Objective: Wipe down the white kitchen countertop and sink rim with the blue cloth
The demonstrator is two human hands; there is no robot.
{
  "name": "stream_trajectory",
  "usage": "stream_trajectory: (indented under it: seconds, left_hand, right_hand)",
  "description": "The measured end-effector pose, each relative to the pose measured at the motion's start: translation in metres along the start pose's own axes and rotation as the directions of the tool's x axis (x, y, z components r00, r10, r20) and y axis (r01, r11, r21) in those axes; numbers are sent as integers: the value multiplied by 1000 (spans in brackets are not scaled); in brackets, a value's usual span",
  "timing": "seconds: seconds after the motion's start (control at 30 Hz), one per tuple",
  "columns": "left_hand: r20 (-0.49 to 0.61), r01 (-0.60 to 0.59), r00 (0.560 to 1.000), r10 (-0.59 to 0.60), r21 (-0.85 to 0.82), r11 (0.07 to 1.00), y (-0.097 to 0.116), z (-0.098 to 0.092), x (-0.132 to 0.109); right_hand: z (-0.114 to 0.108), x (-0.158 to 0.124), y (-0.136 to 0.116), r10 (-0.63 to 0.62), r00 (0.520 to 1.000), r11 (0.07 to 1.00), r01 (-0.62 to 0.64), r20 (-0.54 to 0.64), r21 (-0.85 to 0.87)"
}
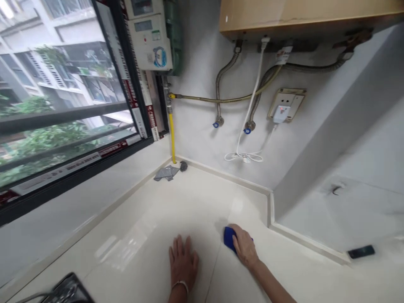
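My right hand [246, 248] grips a blue cleaning cloth or sponge [229, 239], pressed on the glossy white countertop [195, 202]; its exact kind is hard to tell under the fingers. To the left, my left hand [183, 263] lies flat on the same surface, fingers spread and nothing in it. A thin bracelet circles that wrist. A seam in the counter runs between the two hands.
In the back corner lie grey cloths [166, 172] and a dark steel-wool scourer [183, 166] beside a yellow pipe [172, 139]. A black stove edge [71, 290] shows lower left, a dark phone-like object [361, 251] at right. Hoses and a plug [281, 113] are on the wall.
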State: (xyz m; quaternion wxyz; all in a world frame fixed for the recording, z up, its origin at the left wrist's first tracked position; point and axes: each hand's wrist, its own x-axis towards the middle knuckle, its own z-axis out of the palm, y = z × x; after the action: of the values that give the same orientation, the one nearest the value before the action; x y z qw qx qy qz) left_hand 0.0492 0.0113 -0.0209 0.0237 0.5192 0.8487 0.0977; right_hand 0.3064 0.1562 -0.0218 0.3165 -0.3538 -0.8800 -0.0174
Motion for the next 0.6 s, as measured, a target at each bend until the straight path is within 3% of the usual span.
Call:
stream_trajectory:
  seconds: [0.1,0.17,0.33,0.47,0.53,0.6]
  left_hand:
    - [-17,-19,1000,19,2,1000,-2,6,2]
    - [-27,-30,999,30,7,1000,-3,8,3]
    - [-18,-25,1000,25,34,999,-1,6,6]
    - [-3,-16,1000,16,38,999,2,3,7]
    - [-6,-14,1000,14,28,1000,3,2,6]
    - [-25,-14,1000,14,16,1000,4,1,5]
  right_hand:
    - [-10,-20,-1,-84,981,996,81,176,25]
    - [-12,-26,1,-74,971,997,66,226,40]
    - [-10,2,33,116,986,989,-126,121,73]
    - [-21,43,73,361,932,932,-360,23,-48]
    - [-24,49,75,400,916,914,-398,20,-73]
    - [-20,41,55,403,914,913,-398,52,-92]
